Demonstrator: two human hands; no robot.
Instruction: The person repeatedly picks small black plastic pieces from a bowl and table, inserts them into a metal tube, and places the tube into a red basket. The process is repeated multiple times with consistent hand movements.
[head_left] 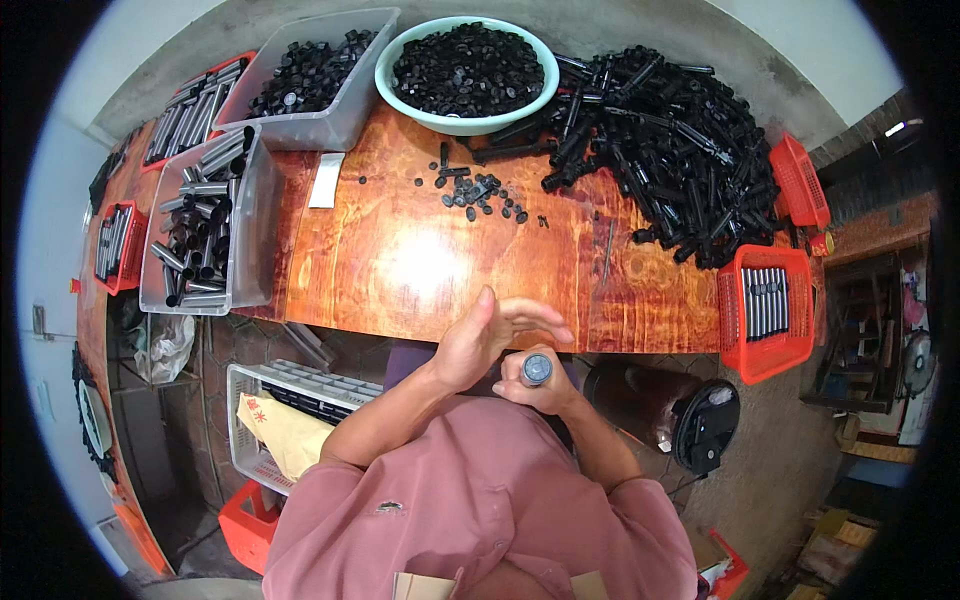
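Observation:
My right hand [560, 398] is wrapped round a slim tube [537, 369], seen end-on with a dark cap facing up. Just beside it, at the table's front edge, my left hand [478, 338] is held open, fingers stretched toward the right above the tube. Whether the left fingers touch the tube cannot be made out. Farther back on the wooden table [370, 270] lie several loose black caps [485, 190] in a small scatter. The rest of the tube's length is hidden by my right hand.
A pale green basin [550, 85] of black caps stands at the back, beside a heap of black tubular parts [680, 150]. Clear bins [262, 230] and red baskets [735, 335] hold tubes. A white crate [240, 425] and a dark cylinder [635, 400] sit below the edge.

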